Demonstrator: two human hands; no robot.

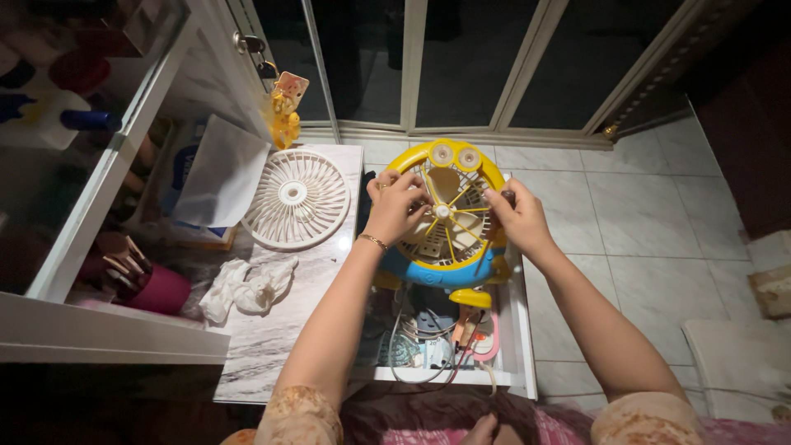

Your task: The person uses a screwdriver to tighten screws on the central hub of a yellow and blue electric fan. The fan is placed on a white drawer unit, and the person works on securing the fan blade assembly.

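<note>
Head view: small yellow-and-blue plastic desk fan (449, 218) is held upright over an open white drawer (519, 330). Left hand (395, 206) is pinched on the yellow grille spokes; right hand (515, 216) is closed on the rim. Judged light, rigid, spokes thin and breakable; the rim is best gripped. Detached white round grille (297, 199) lies on the marble-patterned top (272, 330).

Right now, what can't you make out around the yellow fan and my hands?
Head view only:
- Fan blades: partly hidden behind the yellow fan grille and both hands.
- Right hand: something thin is pinched, too small to identify.
- Left hand: fingertips' contact is hidden.
- Open drawer: contents dim and tangled.
- Glass shelf, left: items blurred.
</note>
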